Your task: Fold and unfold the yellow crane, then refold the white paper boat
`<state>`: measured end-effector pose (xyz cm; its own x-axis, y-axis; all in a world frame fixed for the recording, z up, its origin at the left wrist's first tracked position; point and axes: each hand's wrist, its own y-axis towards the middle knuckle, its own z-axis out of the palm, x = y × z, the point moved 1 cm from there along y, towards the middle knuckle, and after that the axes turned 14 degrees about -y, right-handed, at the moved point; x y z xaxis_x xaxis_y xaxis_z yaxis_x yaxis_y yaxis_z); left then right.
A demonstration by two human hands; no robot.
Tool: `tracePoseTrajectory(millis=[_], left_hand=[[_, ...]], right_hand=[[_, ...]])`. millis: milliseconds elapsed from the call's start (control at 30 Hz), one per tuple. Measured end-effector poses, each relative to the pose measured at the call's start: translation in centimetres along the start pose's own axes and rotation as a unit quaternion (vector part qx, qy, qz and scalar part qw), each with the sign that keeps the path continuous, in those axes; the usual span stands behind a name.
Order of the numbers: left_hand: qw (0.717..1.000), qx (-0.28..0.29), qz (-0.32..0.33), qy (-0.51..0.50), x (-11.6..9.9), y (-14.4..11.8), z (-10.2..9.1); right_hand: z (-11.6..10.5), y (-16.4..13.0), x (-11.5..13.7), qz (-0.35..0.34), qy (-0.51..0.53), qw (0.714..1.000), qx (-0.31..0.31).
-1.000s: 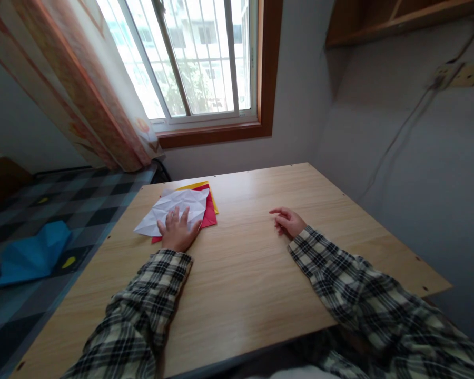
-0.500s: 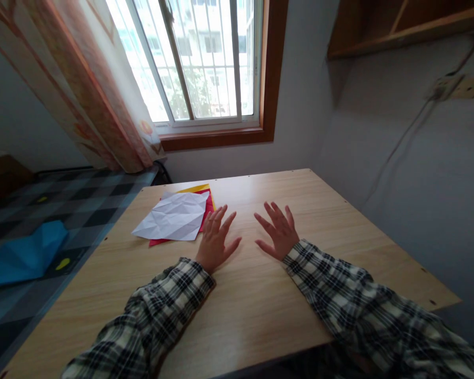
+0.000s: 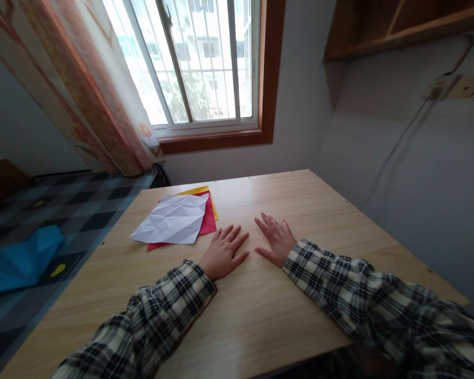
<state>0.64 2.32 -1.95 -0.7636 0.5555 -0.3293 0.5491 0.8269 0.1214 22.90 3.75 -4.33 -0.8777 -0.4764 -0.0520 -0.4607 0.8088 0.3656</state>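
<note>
My left hand (image 3: 224, 252) is open, palm down at the wooden table (image 3: 245, 321), fingers spread and nothing in it. To its right, my right hand (image 3: 275, 239) is also open and holds nothing, a small gap between the two. Just beyond the left hand's fingertips lies a creased white sheet of paper (image 3: 174, 218). Under it show a red sheet (image 3: 208, 218) and a yellow sheet (image 3: 199, 190), both partly hidden.
Left of the table is a checked cloth surface (image 3: 87, 205) with a folded blue paper (image 3: 27, 258) on it. A window (image 3: 205, 95) and a curtain (image 3: 90, 89) stand behind. A shelf (image 3: 411, 39) and a cabled socket (image 3: 444, 87) are on the right wall.
My left hand has come down and turned a little to the right, away from the papers. My right hand has lowered slightly, its fingers less raised. The papers lie as before.
</note>
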Motion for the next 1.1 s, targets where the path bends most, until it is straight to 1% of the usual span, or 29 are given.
tracePoseTrajectory(millis=[67,133,267,467,600,800,1100], left_hand=[[1.0,-0.008,0.006,-0.004,0.1,0.0,0.0],[1.0,-0.013,0.01,-0.004,0.2,-0.1,0.0],[1.0,-0.012,0.015,-0.009,0.3,-0.1,0.0],[1.0,-0.008,0.017,-0.016,0.4,0.0,-0.1],[1.0,-0.004,0.012,-0.018,0.2,-0.1,-0.3],[1.0,-0.005,0.017,-0.024,0.3,0.0,-0.2],[0.999,-0.025,0.022,-0.036,0.7,-0.1,0.1]], right_hand=[[0.1,0.2,0.0,0.02,0.017,0.998,0.049],[-0.2,0.4,-0.1,0.018,0.02,0.995,0.091],[-0.9,0.5,-0.5,-0.005,0.003,0.991,0.137],[-1.8,0.6,-0.6,-0.009,-0.004,0.987,0.163],[-2.0,0.6,-0.6,-0.004,0.0,0.985,0.174],[-1.8,0.7,-0.7,-0.002,0.003,0.984,0.176],[-1.7,0.7,-0.7,0.001,0.003,0.985,0.171]])
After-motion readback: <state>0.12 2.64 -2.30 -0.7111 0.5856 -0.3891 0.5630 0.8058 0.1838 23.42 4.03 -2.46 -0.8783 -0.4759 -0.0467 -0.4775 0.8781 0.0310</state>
